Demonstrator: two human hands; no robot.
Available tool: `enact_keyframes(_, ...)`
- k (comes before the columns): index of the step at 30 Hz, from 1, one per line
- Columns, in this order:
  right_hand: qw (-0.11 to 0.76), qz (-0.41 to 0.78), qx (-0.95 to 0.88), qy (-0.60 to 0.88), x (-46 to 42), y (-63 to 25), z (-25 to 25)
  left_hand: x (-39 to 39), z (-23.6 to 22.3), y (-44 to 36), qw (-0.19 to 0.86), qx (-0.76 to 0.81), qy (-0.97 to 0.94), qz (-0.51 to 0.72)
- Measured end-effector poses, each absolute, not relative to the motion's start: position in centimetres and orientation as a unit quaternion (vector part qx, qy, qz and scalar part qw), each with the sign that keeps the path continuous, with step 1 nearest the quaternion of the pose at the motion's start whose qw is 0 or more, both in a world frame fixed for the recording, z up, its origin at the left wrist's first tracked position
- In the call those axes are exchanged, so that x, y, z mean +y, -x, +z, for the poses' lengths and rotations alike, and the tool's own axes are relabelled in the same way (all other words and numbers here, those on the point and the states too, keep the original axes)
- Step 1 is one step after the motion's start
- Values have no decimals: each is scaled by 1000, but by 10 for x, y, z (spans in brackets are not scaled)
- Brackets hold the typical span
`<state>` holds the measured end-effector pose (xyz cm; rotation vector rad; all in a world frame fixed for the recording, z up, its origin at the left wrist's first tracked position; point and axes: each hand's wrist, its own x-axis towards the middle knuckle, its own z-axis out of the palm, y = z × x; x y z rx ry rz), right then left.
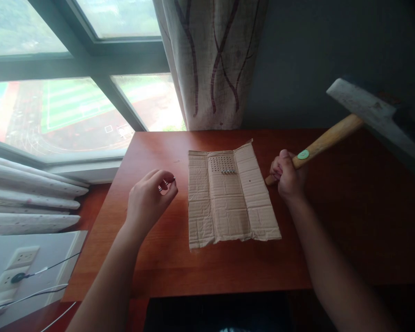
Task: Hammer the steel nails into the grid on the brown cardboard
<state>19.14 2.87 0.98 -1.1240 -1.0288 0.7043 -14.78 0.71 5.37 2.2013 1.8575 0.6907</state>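
The right hand grips the hammer near the desk's right side; a round green sticker marks its handle, any writing too small to read. The left hand, toward the left edge, pinches small nails, beside the cardboard, which lies flat toward the back edge.

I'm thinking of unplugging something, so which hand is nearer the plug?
Left. Your left hand is between the plug and the cardboard; your right hand is beyond the cardboard.
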Motion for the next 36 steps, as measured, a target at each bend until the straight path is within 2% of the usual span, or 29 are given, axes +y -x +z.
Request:
enact_keyframes(3,666,317,-458,497,29,-192,9,12,63,137,187,582,-706,357)
enact_keyframes(6,667,322,-457,492,30,-192,9,20,72,123,254,536,-688,419)
enact_keyframes(15,672,324,-454,487,29,-192,11,39,80,83,347,447,-702,432)
enact_keyframes(27,667,320,-458,492,29,-192,11,52,63,70,292,448,-740,407)
enact_keyframes(36,669,323,-456,490,30,-193,10,46,67,67,268,456,-751,396)
